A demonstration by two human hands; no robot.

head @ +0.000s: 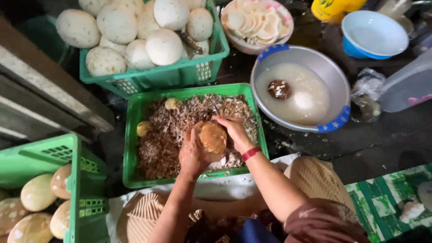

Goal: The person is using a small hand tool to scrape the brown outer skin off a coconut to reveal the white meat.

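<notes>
My left hand (191, 155) cups a round brown, partly peeled coconut (212, 137) from below and from the left. It holds the coconut over a green crate (131, 135) filled with brown and white shavings. My right hand (234, 130), with a red band at the wrist, presses against the coconut's upper right side. It grips a small knife (216, 110), of which only a thin dark tip shows above the fingers. Two small yellowish pieces (172, 103) lie on the shavings at the crate's far left.
A green basket (157, 78) of peeled white coconuts stands behind the crate. Another green crate (83, 180) at the left holds tan coconuts. To the right are a metal basin (342, 96) of milky water with two coconuts, a bowl of white slices (256, 22), a blue bowl (373, 33) and a clear jug (407, 85).
</notes>
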